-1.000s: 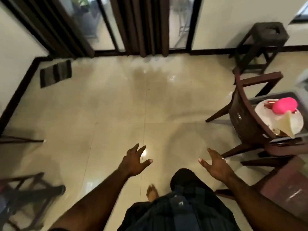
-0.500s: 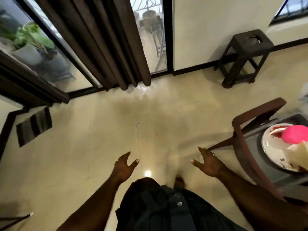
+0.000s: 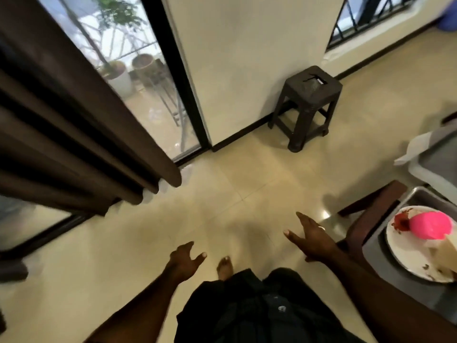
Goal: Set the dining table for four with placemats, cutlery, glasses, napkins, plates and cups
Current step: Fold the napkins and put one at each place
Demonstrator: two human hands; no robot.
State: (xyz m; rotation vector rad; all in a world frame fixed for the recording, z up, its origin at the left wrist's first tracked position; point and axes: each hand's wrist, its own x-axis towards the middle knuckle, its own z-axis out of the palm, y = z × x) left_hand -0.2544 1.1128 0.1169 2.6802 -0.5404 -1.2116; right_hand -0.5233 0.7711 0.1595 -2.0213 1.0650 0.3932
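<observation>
Nothing is held by either hand. The left hand (image 3: 184, 259) is seen with fingers loosely spread, released, above the floor (image 3: 222, 194). The right hand (image 3: 312, 237) is also released, its fingers straight and spread, and a ring is seen on one finger. This hand is near the chair (image 3: 366, 219) but is not touching it.

The plate (image 3: 405, 253) is taken as the landmark. It is white, with red stains, and it is placed on a grey placemat (image 3: 378, 258) at the table edge. A pink cup (image 3: 430, 225) lies on the plate, and a pale folded napkin (image 3: 445, 253) is seen just beside the cup, also on the plate. The chair is just left of the plate. The right hand is further left of it, and the left hand is well apart from it. A dark stool (image 3: 306, 102) is seen far behind the plate, against the wall. Brown curtains (image 3: 61, 132) are hung well to the left of it, before a glass door.
</observation>
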